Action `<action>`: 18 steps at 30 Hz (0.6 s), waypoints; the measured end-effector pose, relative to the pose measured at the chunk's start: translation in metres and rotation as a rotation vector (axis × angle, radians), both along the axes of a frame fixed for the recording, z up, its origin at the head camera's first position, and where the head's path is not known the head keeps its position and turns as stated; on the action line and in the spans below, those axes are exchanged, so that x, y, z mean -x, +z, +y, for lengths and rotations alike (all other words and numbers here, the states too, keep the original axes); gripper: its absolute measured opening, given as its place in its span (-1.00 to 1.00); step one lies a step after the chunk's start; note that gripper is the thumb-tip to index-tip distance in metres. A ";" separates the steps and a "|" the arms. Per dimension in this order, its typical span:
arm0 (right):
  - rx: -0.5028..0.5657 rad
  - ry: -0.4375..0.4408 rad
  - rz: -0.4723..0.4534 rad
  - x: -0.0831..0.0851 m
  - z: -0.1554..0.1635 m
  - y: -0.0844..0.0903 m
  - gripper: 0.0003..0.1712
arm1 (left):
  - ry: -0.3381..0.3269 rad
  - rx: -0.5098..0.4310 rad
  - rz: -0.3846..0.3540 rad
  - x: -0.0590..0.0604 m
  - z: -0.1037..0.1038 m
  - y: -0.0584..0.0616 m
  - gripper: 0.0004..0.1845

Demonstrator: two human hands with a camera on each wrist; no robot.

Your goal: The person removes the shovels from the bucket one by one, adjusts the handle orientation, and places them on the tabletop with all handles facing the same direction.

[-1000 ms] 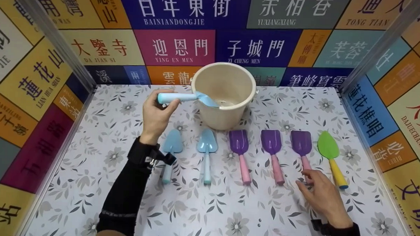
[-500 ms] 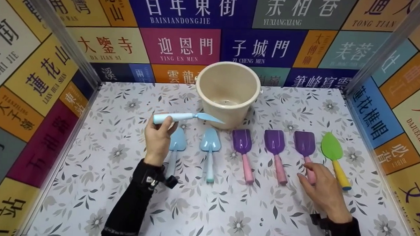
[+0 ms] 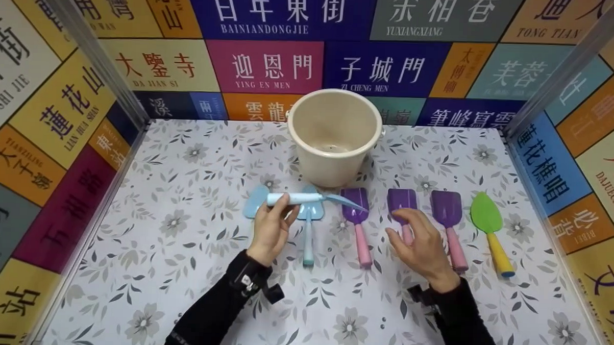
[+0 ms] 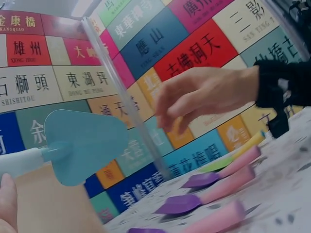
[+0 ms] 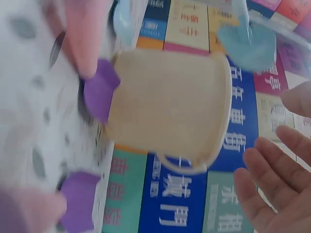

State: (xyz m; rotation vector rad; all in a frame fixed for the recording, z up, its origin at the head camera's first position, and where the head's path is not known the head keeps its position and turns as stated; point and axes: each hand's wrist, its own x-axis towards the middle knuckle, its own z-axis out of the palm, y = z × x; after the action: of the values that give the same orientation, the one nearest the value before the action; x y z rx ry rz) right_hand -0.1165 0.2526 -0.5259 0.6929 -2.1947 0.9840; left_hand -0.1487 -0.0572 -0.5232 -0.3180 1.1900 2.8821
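My left hand (image 3: pixel 272 230) pinches the handle of a light blue toy shovel (image 3: pixel 296 198), raised above the table with its blade pointing right. In the left wrist view the pale blue blade (image 4: pixel 82 145) shows broad and flat. My right hand (image 3: pixel 419 248) holds nothing; it hovers over a purple toy shovel with a pink handle (image 3: pixel 402 197), fingers loosely bent. Two more light blue shovels lie beneath my left hand, one of them this shovel (image 3: pixel 309 239). A beige bucket (image 3: pixel 333 166) stands upright behind them, and nothing shows inside but its bottom.
Another purple shovel (image 3: pixel 362 241) lies between my hands. To the right are a third purple shovel (image 3: pixel 446 208) and a green shovel with a yellow handle (image 3: pixel 487 212). Printed panels (image 3: pixel 264 66) wall in the flowered tabletop (image 3: pixel 181 270) at the back and sides.
My left hand has brought the light blue shovel away from the bucket rim, toward me and to the right. My right hand has moved left from the third purple shovel, rising a little.
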 end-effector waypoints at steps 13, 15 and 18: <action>0.127 0.073 0.082 0.019 -0.048 -0.008 -0.61 | -0.136 -0.061 -0.083 -0.018 0.029 -0.011 -0.87; 0.136 0.063 0.090 0.019 -0.049 -0.009 -0.63 | -0.136 -0.070 -0.097 -0.019 0.031 -0.012 -0.89; 0.137 0.045 0.101 0.018 -0.050 -0.011 -0.67 | -0.128 -0.077 -0.112 -0.019 0.032 -0.012 -0.91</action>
State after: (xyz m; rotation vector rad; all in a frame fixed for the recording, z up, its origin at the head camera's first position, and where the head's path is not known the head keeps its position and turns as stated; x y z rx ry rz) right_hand -0.1341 0.2027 -0.5371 0.7153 -2.0125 1.0870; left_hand -0.1300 -0.0249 -0.5354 -0.3814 1.0391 2.7518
